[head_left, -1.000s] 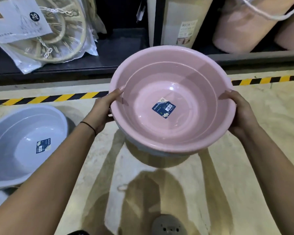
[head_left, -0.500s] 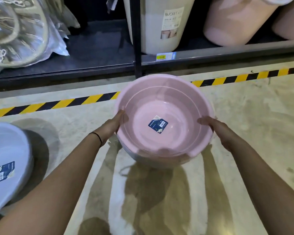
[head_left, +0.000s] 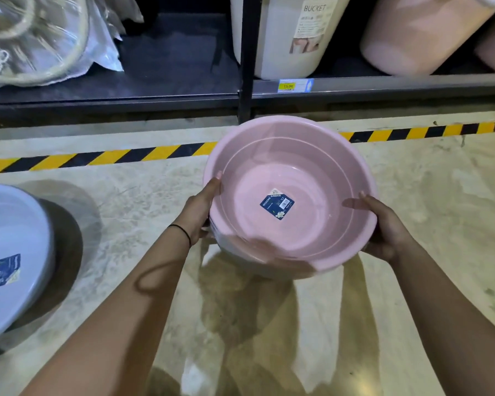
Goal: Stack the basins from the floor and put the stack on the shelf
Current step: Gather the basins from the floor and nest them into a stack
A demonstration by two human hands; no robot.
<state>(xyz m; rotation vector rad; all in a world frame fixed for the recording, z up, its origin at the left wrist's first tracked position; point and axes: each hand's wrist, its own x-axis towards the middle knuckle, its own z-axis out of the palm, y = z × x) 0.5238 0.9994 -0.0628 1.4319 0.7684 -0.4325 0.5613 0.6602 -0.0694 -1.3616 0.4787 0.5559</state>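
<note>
A pink basin [head_left: 312,167] with a blue label inside is held above the floor, nested on top of at least one other basin whose pale rim and grey underside show below it. My left hand [head_left: 203,212] grips its left rim, thumb over the edge. On the opposite side my right hand [head_left: 383,224] grips the right rim. A blue-grey basin [head_left: 15,241] with a similar label lies on the floor at the far left, partly cut off. The dark shelf [head_left: 166,90] runs across the top of the view.
On the shelf stand a cream bucket [head_left: 292,35] and pink buckets [head_left: 417,32] at the right, and bagged hangers [head_left: 37,44] at the left, with bare shelf between. A black upright post [head_left: 247,58] divides it. Yellow-black tape [head_left: 97,158] marks the floor.
The basin stack has moved down and away from me, from chest height toward the floor in front of the shelf. The view has shifted right, so the blue-grey basin slid leftward.
</note>
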